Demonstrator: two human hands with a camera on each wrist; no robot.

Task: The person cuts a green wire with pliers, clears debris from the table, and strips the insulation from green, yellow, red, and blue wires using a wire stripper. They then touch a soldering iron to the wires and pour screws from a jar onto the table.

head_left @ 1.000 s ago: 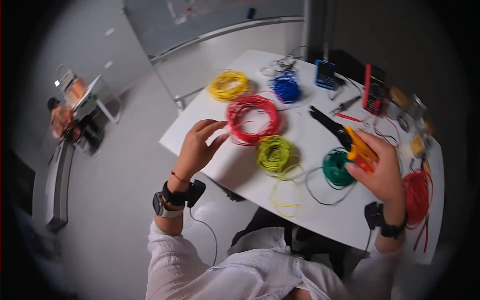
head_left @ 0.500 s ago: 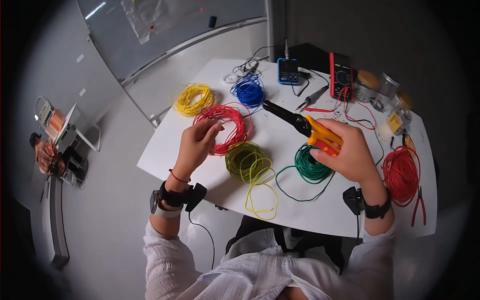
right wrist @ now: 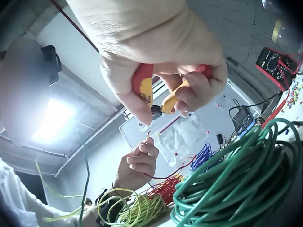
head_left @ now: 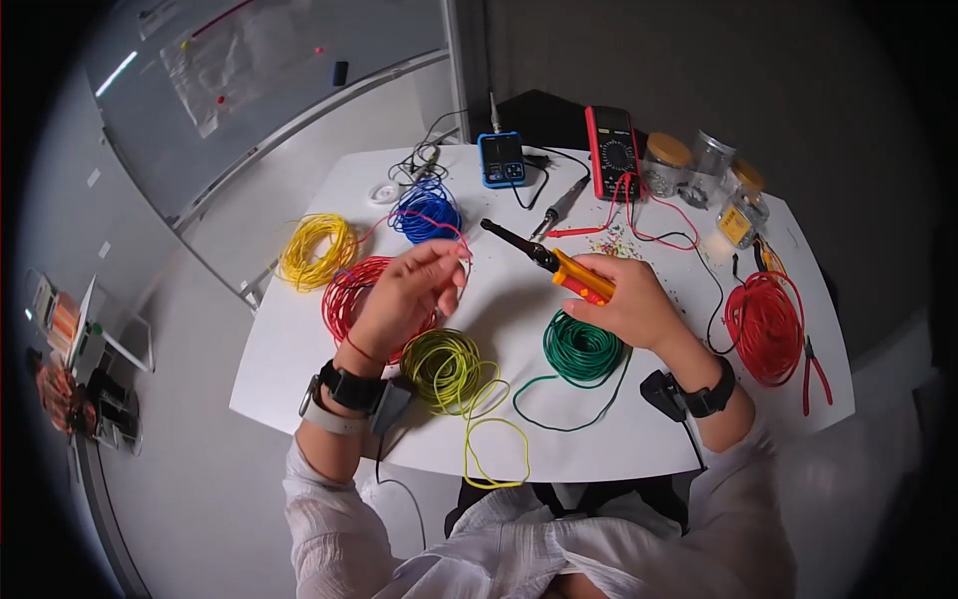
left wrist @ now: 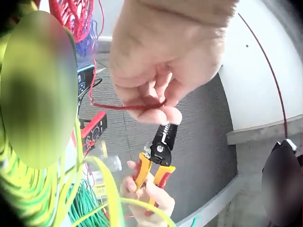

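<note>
My left hand [head_left: 411, 292] pinches the end of a thin red wire [left wrist: 118, 107] between thumb and fingertips. That wire arcs back to the red coil [head_left: 344, 292], which the hand partly covers in the head view. My right hand [head_left: 639, 304] grips wire strippers [head_left: 574, 278] by their yellow and red handles. Their black nose points left, towards the pinched wire but apart from it. Below the right hand lies a green wire coil [head_left: 581, 349]. A yellow-green coil [head_left: 439, 369] with a loose tail sits below the left hand.
On the white table [head_left: 299, 384] are yellow [head_left: 317, 252] and blue [head_left: 427, 212] coils at the left. A blue-framed device [head_left: 502, 160], a red multimeter [head_left: 613, 152] and glass jars [head_left: 711, 160] stand at the back. Another red coil [head_left: 764, 329] and red-handled pliers [head_left: 816, 379] lie right.
The head view has turned, shifting the table leftward. My left hand has come away from the red coil's edge and now holds up a strand of it. The wire strippers stay in my right hand.
</note>
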